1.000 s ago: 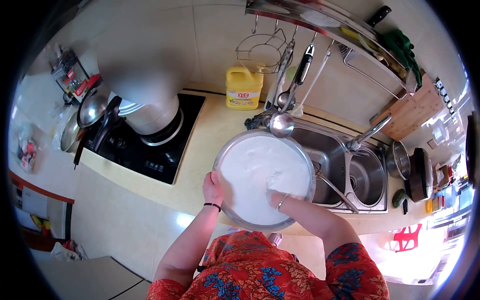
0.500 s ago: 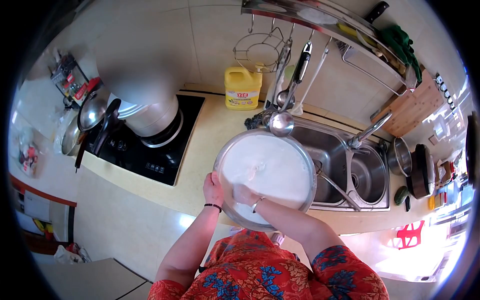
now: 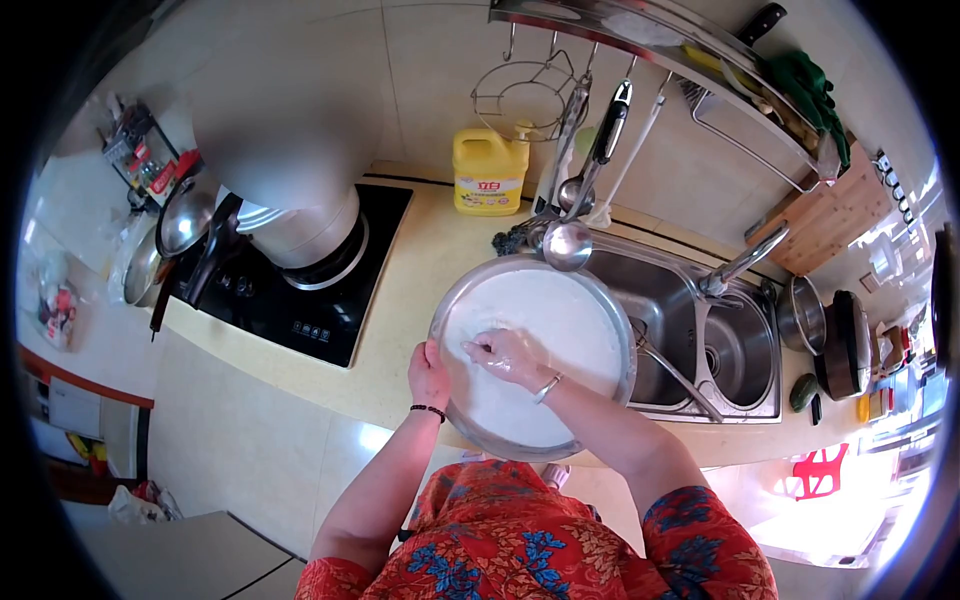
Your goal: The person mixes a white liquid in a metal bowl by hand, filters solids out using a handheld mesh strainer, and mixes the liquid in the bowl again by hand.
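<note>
A wide metal basin (image 3: 618, 375) full of white liquid (image 3: 545, 310) sits at the counter's front edge. My left hand (image 3: 429, 372), a dark beaded bracelet at its wrist, grips the basin's left rim. Over the white liquid, near the basin's middle, is my right hand (image 3: 505, 357). Its fingers are curled inward and coated with white; whatever lies inside them, if anything, is hidden. A silver bangle (image 3: 547, 388) circles the right wrist. The bowl of a hanging ladle (image 3: 567, 246) comes close to the basin's far rim.
To the right is a double steel sink (image 3: 690, 255) with a tap (image 3: 745, 260). A yellow detergent jug (image 3: 488, 172) stands by the wall. On the left, a pot (image 3: 305, 235) sits on a black cooktop (image 3: 325, 320). Utensils hang from an overhead rack (image 3: 660, 60).
My right hand has risen from the white liquid and moved slightly away from me, its curled fingers now showing. My left hand keeps its hold on the rim.
</note>
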Available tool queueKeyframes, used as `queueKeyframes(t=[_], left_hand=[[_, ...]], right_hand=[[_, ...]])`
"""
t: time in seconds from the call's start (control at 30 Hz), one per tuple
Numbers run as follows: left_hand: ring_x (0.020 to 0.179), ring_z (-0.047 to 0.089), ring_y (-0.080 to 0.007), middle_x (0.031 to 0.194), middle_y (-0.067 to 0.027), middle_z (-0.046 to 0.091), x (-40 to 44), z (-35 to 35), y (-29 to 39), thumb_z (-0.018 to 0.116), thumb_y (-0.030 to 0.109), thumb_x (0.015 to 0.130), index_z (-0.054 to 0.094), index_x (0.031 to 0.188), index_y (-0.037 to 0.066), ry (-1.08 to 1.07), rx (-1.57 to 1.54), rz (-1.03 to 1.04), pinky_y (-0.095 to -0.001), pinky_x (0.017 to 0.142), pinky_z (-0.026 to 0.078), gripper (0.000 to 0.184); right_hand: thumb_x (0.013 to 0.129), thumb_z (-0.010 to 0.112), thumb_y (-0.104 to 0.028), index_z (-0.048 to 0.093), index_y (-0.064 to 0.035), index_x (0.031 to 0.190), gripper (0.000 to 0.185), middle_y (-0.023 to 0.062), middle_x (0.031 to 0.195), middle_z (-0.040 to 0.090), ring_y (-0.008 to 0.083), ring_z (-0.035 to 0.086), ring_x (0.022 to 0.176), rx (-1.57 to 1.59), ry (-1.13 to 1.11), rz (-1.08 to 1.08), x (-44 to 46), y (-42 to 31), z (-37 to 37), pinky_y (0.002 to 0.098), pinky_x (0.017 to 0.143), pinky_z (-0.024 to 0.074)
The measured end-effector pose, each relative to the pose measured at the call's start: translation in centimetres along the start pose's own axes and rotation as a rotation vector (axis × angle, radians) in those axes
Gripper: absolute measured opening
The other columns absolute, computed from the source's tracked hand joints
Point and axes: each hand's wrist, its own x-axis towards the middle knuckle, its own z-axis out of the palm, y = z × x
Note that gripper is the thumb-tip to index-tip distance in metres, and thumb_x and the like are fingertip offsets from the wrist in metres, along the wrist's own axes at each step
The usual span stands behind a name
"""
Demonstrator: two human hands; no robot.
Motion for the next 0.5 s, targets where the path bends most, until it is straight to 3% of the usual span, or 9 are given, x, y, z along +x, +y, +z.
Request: queueKeyframes(t=[0.03, 0.07, 0.13, 0.23, 0.37, 0.43, 0.5], left_hand=[[0.066, 0.052, -0.0283, 0.072, -0.0164, 0.054, 0.0, 0.1, 0.0, 0.036, 0.031, 0.092, 0.052, 0.085, -0.001, 0.034, -0.018, 0.039, -0.0362, 0.062, 0.041, 0.036], [0.066, 0.052, -0.0283, 0.072, -0.0164, 0.054, 0.0, 0.1, 0.1, 0.036, 0.031, 0.092, 0.052, 0.085, -0.001, 0.034, -0.017, 0.039, -0.0362, 0.062, 0.041, 0.036], [0.065, 0.052, -0.0285, 0.071, -0.0165, 0.054, -0.1, 0.0, 0.3, 0.036, 0.031, 0.092, 0.052, 0.084, -0.001, 0.039, 0.011, 0.042, -0.0362, 0.061, 0.041, 0.036], [0.064, 0.052, -0.0287, 0.07, -0.0164, 0.054, 0.1, 0.1, -0.4, 0.036, 0.031, 0.092, 0.051, 0.083, -0.001, 0.047, 0.01, 0.064, -0.0364, 0.061, 0.041, 0.036], [0.064, 0.052, -0.0278, 0.07, -0.016, 0.054, 0.0, 0.2, -0.2, 0.037, 0.031, 0.092, 0.051, 0.082, -0.001, 0.051, -0.003, 0.045, -0.0364, 0.06, 0.041, 0.036], [0.065, 0.052, -0.026, 0.07, -0.0157, 0.055, 0.1, 0.1, -0.2, 0.037, 0.031, 0.092, 0.051, 0.082, -0.001, 0.035, -0.008, 0.028, -0.036, 0.061, 0.041, 0.036], [0.064, 0.052, -0.0253, 0.071, -0.0151, 0.055, 0.1, 0.1, -0.5, 0.038, 0.031, 0.092, 0.052, 0.083, 0.0, 0.044, -0.021, 0.035, -0.036, 0.061, 0.041, 0.036]], right_hand=[[0.081, 0.051, -0.023, 0.061, -0.0047, 0.081, 0.021, 0.0114, 0.083, 0.059, 0.0257, 0.056, 0.076, -0.208, 0.057, -0.176, 0.5, 0.9, 0.4, 0.0343, 0.071, 0.0456], [0.081, 0.051, -0.023, 0.061, -0.0047, 0.081, 0.021, 0.0114, 0.083, 0.059, 0.0257, 0.056, 0.076, -0.207, 0.056, -0.176, 0.7, 1.5, 0.4, 0.0343, 0.071, 0.0456], [0.076, 0.053, -0.016, 0.06, -0.0054, 0.083, 0.014, 0.0104, 0.095, 0.059, 0.0257, 0.054, 0.09, -0.483, 0.153, -0.46, 1.1, 2.6, 0.4, 0.0365, 0.077, 0.0437], [0.075, 0.05, -0.01, 0.059, -0.0037, 0.086, 0.016, 0.0134, 0.101, 0.057, 0.0276, 0.05, 0.103, -0.651, 0.033, -0.361, 1.4, 2.7, 0.0, 0.0371, 0.086, 0.0421], [0.075, 0.046, -0.007, 0.06, -0.0024, 0.082, 0.016, 0.0141, 0.094, 0.057, 0.0281, 0.055, 0.094, -0.652, 0.099, -0.473, 3.5, 6.4, 1.2, 0.0375, 0.082, 0.0442], [0.077, 0.043, -0.004, 0.056, 0.0013, 0.094, 0.022, 0.017, 0.113, 0.052, 0.0291, 0.044, 0.115, -0.77, -0.302, -0.284, 4.8, 7.3, 0.9, 0.0351, 0.093, 0.0395], [0.079, 0.043, -0.007, 0.056, 0.0004, 0.1, 0.026, 0.0171, 0.119, 0.049, 0.0279, 0.045, 0.114, -0.82, -0.338, -0.199, 5.3, 7.6, 1.0, 0.0346, 0.096, 0.0368]])
